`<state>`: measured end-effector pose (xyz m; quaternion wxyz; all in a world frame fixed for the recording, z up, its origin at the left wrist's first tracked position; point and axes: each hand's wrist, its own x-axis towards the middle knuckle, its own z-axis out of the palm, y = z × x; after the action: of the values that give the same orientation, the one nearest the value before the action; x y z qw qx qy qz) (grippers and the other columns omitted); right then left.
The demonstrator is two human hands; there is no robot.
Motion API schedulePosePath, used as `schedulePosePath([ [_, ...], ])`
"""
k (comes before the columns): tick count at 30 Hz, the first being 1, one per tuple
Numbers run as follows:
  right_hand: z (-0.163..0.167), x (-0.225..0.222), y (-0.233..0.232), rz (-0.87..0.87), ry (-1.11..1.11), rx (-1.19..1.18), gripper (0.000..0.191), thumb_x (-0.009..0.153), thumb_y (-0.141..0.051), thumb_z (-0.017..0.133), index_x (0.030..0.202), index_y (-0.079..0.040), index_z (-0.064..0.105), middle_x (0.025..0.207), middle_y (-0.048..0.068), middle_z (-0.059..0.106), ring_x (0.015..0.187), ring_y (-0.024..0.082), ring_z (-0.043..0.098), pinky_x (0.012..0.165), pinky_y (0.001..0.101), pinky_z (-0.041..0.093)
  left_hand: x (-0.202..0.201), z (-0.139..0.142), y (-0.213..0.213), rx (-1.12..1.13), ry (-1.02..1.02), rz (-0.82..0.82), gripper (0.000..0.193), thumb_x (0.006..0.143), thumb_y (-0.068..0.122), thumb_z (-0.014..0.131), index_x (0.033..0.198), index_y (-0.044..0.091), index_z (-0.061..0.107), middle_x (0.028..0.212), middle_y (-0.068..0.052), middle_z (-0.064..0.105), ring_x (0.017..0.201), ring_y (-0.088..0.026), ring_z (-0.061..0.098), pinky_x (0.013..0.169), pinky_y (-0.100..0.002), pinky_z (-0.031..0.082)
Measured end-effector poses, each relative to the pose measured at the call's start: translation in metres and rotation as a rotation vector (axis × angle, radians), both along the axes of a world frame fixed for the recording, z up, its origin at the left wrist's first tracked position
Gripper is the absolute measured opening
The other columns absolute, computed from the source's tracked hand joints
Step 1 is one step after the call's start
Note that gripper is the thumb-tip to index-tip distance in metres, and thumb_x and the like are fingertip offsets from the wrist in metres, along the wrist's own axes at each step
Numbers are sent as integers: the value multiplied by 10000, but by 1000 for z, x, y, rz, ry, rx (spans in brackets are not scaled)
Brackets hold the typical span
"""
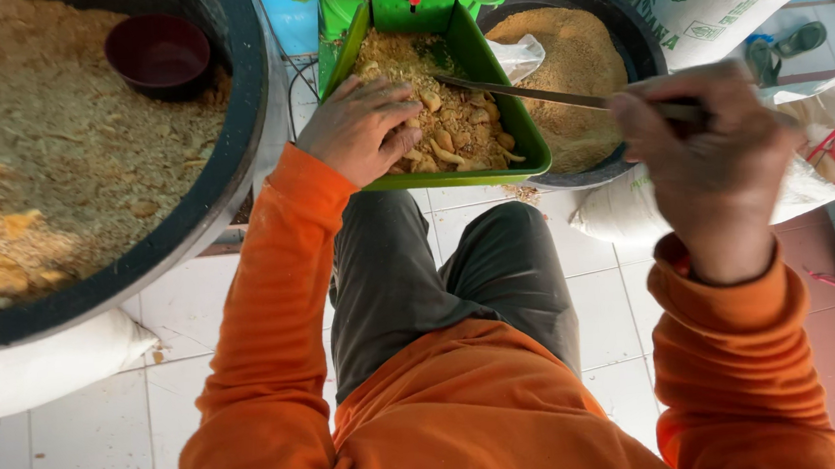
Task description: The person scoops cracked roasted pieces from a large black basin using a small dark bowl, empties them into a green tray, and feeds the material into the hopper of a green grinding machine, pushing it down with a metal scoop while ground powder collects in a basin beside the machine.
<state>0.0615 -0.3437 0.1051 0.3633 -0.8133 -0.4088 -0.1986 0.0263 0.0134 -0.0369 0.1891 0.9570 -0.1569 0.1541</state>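
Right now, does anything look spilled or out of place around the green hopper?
Yes: crumbs lie scattered on the white tiled floor just below the green hopper, and more flecks by the white sack at lower left. Otherwise nothing stands out: left hand in the feed, right hand holding a stick.
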Motion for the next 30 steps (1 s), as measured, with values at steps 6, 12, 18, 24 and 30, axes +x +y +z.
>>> schedulePosePath([
  [6,29,-49,-22,-112,102,111,163,1126,43,643,1175,40,487,1112,185,756,819,144,729,719,227,595,0,1,1,-8,-50,8,382,1068,390,596,1255,81,718,1408,-100,645,1366,-339,527,1171,-547,335],
  [12,35,-46,23,-46,-60,19,256,1152,46,738,1096,31,489,962,170,731,773,166,704,686,257,561,2,7,1,-61,-13,21,366,1042,385,625,1234,93,735,1367,-81,674,1305,-300,564,1159,-556,344],
  [18,11,-40,15,-93,-17,70,238,1126,2,725,1073,11,494,1017,136,743,783,148,712,690,268,570,4,-3,1,-47,-30,18,390,1030,402,619,1265,106,715,1386,-84,657,1356,-326,534,1163,-532,339],
  [24,-9,-34,36,-18,-157,-68,241,1077,22,757,1088,5,517,1059,153,743,809,180,736,690,263,589,6,-6,-2,15,-6,29,418,1037,417,599,1301,107,695,1420,-116,622,1353,-359,497,1166,-567,282],
  [30,-33,-17,35,-47,-95,74,268,1139,23,739,1105,12,473,1113,128,744,822,164,748,712,241,597,-4,0,-7,15,2,62,412,1028,393,578,1313,117,689,1428,-118,610,1386,-369,486,1197,-584,280],
])
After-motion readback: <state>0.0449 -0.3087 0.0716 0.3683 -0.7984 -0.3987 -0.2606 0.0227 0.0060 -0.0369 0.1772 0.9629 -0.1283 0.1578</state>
